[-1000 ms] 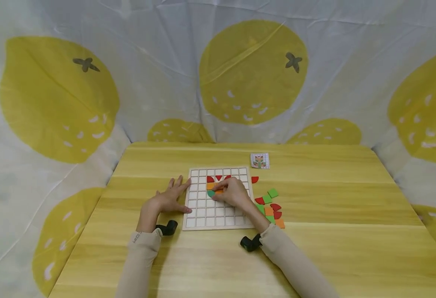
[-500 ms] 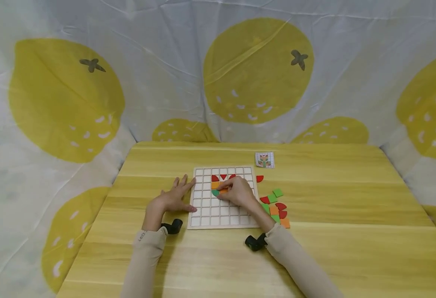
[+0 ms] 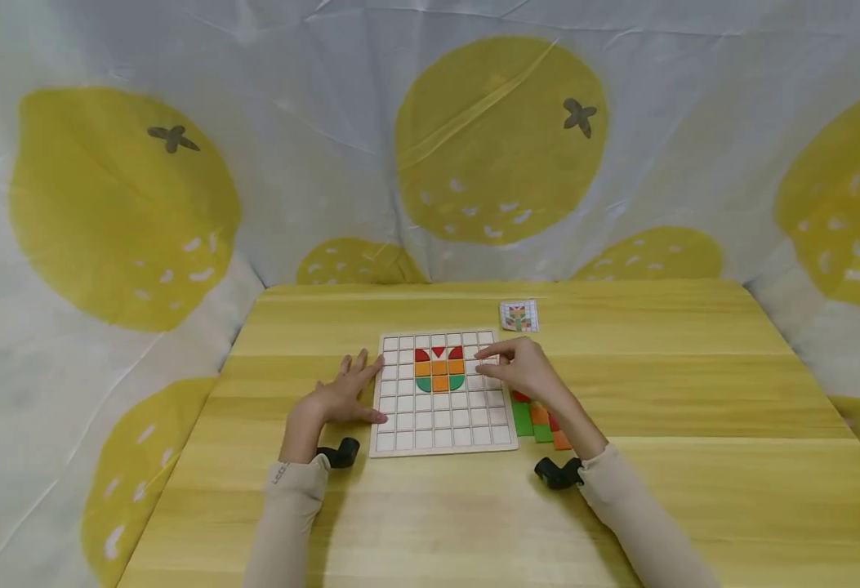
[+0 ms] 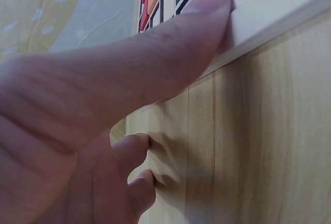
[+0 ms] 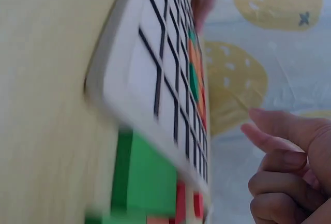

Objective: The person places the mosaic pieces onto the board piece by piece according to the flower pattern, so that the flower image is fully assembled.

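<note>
A pale wooden grid board (image 3: 400, 425) lies on the table with a small tile pattern set in it. The pattern has red pieces along its top, with a red triangle (image 3: 439, 353) in the middle. Below them sit orange squares (image 3: 440, 368), flanked by a green quarter-round tile (image 3: 423, 384) and another green tile (image 3: 456, 382). My left hand (image 3: 341, 396) rests at the board's left edge, its thumb (image 4: 170, 48) on the rim and other fingers spread. Over the board's right side hovers my right hand (image 3: 521, 367); its thumb and forefinger are apart, holding nothing visible.
Loose green tiles (image 3: 523, 418), orange tiles (image 3: 540, 415) and red tiles lie right of the board, partly hidden by my right hand and forearm. Behind the board lies a small printed pattern card (image 3: 519, 316). A lemon-print cloth (image 3: 503, 139) hangs behind the table.
My right hand has left the green tile at the pattern's lower left and moved right, uncovering the pattern. The green tile stays in its cell. My left hand keeps its place.
</note>
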Demonstrator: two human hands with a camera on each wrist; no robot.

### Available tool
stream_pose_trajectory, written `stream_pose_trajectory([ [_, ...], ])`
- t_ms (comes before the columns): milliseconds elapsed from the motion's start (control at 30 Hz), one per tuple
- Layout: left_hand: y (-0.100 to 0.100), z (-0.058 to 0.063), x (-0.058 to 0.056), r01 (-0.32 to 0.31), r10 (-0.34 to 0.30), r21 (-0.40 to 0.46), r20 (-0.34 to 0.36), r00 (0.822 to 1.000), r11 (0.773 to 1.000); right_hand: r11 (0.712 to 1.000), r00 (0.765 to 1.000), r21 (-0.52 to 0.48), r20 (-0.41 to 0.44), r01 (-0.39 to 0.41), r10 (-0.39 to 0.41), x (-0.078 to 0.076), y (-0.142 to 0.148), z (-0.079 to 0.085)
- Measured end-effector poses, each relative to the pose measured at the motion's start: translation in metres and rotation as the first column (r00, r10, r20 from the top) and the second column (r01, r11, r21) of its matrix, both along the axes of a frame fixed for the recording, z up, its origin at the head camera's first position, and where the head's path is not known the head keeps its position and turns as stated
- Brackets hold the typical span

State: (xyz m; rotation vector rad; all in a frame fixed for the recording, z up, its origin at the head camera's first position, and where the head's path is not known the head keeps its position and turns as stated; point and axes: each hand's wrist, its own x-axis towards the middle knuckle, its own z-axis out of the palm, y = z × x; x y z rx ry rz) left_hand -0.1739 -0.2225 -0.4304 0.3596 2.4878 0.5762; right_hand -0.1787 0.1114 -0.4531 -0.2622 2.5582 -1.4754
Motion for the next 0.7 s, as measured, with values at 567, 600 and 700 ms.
stream_pose_trajectory([
  [567, -0.007, -0.006, 0.011, 0.025, -0.025, 0.022, -0.005, 1.0, 0.999, 0.998, 0.998, 0.037, 0.046, 0.043, -0.045, 0.012, 0.089, -0.02],
  [600, -0.007, -0.005, 0.01, 0.026, -0.026, 0.02, -0.009, 1.0, 0.999, 0.999, 0.998, 0.035, 0.049, 0.036, -0.038, 0.011, 0.092, -0.021],
  [700, -0.004, -0.003, 0.006, 0.023, -0.022, 0.026, -0.027, 0.999, 0.999, 0.999, 0.997, 0.029, 0.076, 0.025, -0.027, 0.009, 0.102, -0.02],
])
